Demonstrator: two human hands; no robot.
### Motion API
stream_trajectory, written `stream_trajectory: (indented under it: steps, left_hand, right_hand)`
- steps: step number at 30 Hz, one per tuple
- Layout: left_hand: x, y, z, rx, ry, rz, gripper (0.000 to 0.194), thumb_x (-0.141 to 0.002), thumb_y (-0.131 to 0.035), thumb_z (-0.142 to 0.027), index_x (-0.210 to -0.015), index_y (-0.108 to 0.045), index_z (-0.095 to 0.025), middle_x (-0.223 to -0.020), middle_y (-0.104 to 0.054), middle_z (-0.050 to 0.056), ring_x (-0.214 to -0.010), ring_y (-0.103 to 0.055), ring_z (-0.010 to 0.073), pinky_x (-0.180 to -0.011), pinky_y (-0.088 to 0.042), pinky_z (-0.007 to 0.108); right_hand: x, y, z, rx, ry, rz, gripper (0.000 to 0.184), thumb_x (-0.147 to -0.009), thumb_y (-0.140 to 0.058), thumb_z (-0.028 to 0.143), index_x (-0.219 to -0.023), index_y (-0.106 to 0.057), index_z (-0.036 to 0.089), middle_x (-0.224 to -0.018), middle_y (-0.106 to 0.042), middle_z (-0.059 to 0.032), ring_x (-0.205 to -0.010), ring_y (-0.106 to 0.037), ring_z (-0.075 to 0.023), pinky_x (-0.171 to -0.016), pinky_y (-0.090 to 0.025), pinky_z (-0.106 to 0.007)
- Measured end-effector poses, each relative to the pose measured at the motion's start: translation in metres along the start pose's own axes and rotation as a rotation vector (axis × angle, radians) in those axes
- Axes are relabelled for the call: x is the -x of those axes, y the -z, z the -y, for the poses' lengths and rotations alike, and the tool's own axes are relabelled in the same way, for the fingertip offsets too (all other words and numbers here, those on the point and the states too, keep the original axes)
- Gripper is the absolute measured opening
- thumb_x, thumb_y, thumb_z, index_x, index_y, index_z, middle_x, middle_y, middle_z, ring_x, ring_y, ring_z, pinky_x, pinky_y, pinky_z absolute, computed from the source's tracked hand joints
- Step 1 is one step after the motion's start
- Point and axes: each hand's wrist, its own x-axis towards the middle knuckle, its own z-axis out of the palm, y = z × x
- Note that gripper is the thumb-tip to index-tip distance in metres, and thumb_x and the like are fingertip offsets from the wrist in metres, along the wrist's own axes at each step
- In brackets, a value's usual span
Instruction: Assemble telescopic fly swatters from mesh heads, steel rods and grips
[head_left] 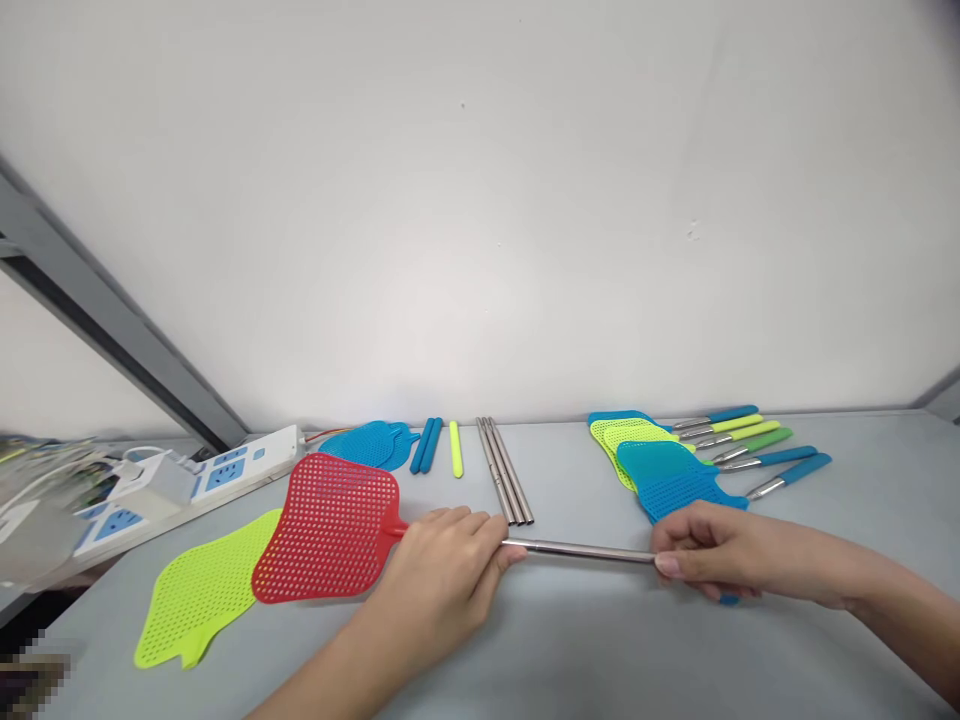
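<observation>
In the head view, the left hand [454, 570] wraps a metal rod [592, 551] just beside a red swatter head [330, 525]; the right hand [701, 560], apart from it, pinches the rod's other end. The rod is smooth and shiny, the head a rounded, perforated square. Fingers hide where rod and head meet; a blue piece [729, 600] below the right hand is mostly covered.
</observation>
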Motion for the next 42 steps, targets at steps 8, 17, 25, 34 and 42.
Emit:
stream_trajectory:
  steps: [8, 17, 25, 34, 42]
  left_hand:
    - [-0.005, 0.0, 0.01, -0.015, 0.024, 0.03, 0.029, -0.087, -0.035, -0.031, -0.064, -0.046, -0.017, -0.06, -0.052, -0.001, -0.054, -0.049, 0.0127, -0.049, -0.03, 0.023]
    - [-0.007, -0.001, 0.017, -0.064, 0.047, 0.027, 0.037, -0.088, -0.028, -0.042, -0.064, -0.044, -0.017, -0.059, -0.051, -0.002, -0.053, -0.049, 0.0123, -0.048, -0.026, 0.023]
    - [-0.007, -0.003, 0.02, -0.059, 0.082, 0.056, 0.038, -0.089, -0.025, -0.04, -0.064, -0.043, -0.017, -0.06, -0.052, -0.002, -0.054, -0.049, 0.0125, -0.048, -0.025, 0.023]
    - [-0.006, -0.005, 0.025, 0.023, 0.117, 0.118, 0.043, -0.088, -0.021, -0.045, -0.064, -0.043, -0.017, -0.062, -0.054, -0.001, -0.054, -0.05, 0.0124, -0.048, -0.023, 0.023]
    - [-0.006, -0.007, 0.027, 0.022, 0.123, 0.118, 0.043, -0.088, -0.02, -0.045, -0.063, -0.042, -0.017, -0.062, -0.054, -0.001, -0.055, -0.049, 0.0129, -0.049, -0.022, 0.023]
  right_hand:
    - [-0.001, 0.009, -0.005, 0.06, -0.004, -0.025, 0.036, -0.075, -0.048, 0.052, -0.07, -0.051, 0.017, -0.054, -0.041, 0.0031, -0.048, -0.032, -0.007, -0.041, -0.021, -0.017]
    - [0.007, 0.027, -0.013, 0.084, 0.019, -0.04, 0.031, -0.077, -0.049, 0.046, -0.073, -0.055, 0.016, -0.059, -0.044, 0.0021, -0.05, -0.034, -0.0066, -0.042, -0.023, -0.017]
    - [0.015, 0.035, -0.02, 0.156, 0.046, -0.133, 0.029, -0.079, -0.042, 0.039, -0.072, -0.058, 0.016, -0.058, -0.047, 0.0017, -0.052, -0.037, -0.006, -0.045, -0.023, -0.02]
    - [0.014, 0.051, -0.026, 0.133, -0.021, -0.047, 0.033, -0.076, -0.05, 0.046, -0.081, -0.058, 0.015, -0.064, -0.05, -0.0003, -0.055, -0.04, -0.0086, -0.046, -0.03, -0.017]
    - [0.026, 0.06, -0.036, 0.11, -0.018, -0.077, 0.025, -0.079, -0.047, 0.038, -0.082, -0.057, 0.015, -0.063, -0.051, -0.0002, -0.052, -0.039, -0.0073, -0.048, -0.029, -0.018]
